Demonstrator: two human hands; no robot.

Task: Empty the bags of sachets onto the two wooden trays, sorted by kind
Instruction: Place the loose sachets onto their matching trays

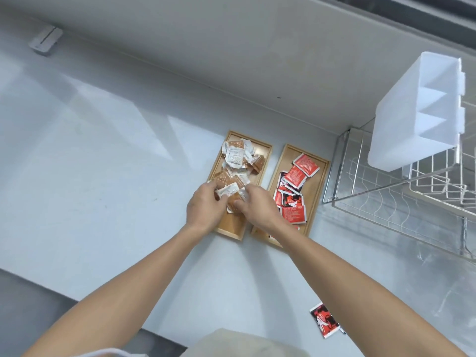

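Observation:
Two wooden trays lie side by side on the pale counter. The left tray (pixel 233 229) holds a heap of brown-and-white sachets (pixel 235 157). The right tray (pixel 315 181) holds red sachets (pixel 296 176). Over the near half of the left tray, my left hand (pixel 204 207) and my right hand (pixel 257 204) meet, and both pinch brown-and-white sachets at their fingertips. My right wrist covers the near end of the right tray. One red-and-black sachet (pixel 324 320) lies alone on the counter, near my right forearm.
A wire dish rack (pixel 391 202) stands to the right of the trays, with a white plastic divided bin (pixel 422 112) on top of it. The wall runs close behind the trays. A small white device (pixel 45 40) sits at the far left.

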